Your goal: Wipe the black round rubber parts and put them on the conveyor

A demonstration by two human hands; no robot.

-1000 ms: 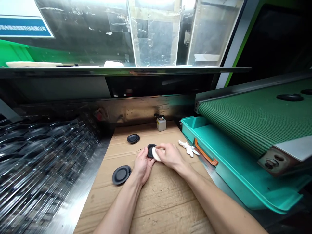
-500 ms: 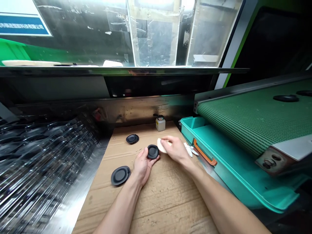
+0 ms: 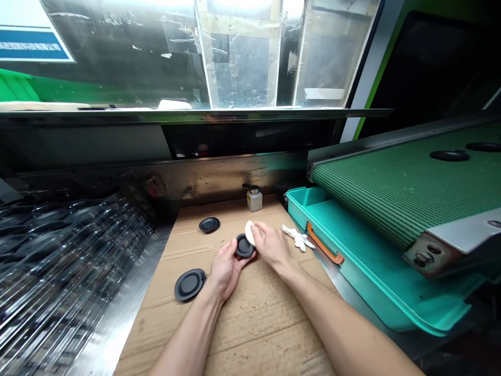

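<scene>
A small round black plastic part [image 3: 244,246] is gripped by its edge in my left hand [image 3: 226,269], thumb on the near side and fingers beneath. My right hand [image 3: 272,245] pinches a white round pad [image 3: 249,233] and holds it against the part's right rim. Two similar black parts lie on the cardboard sheet [image 3: 258,324]: a larger one [image 3: 190,284] left of my left wrist and another [image 3: 209,225] farther back. Behind my hands stands a small whitish bottle [image 3: 254,200] with its dark lid flipped up.
Crumpled white scraps [image 3: 299,239] lie right of my right hand. A teal tray [image 3: 376,287] with an orange handle [image 3: 324,244] borders the cardboard, under a green conveyor belt [image 3: 407,188] carrying black parts [image 3: 449,155]. Stacked clear plastic trays [image 3: 70,271] fill the left side.
My right hand has moved left, bringing the white pad onto the black part's rim and uncovering more of the white scraps. The whole view has shifted slightly.
</scene>
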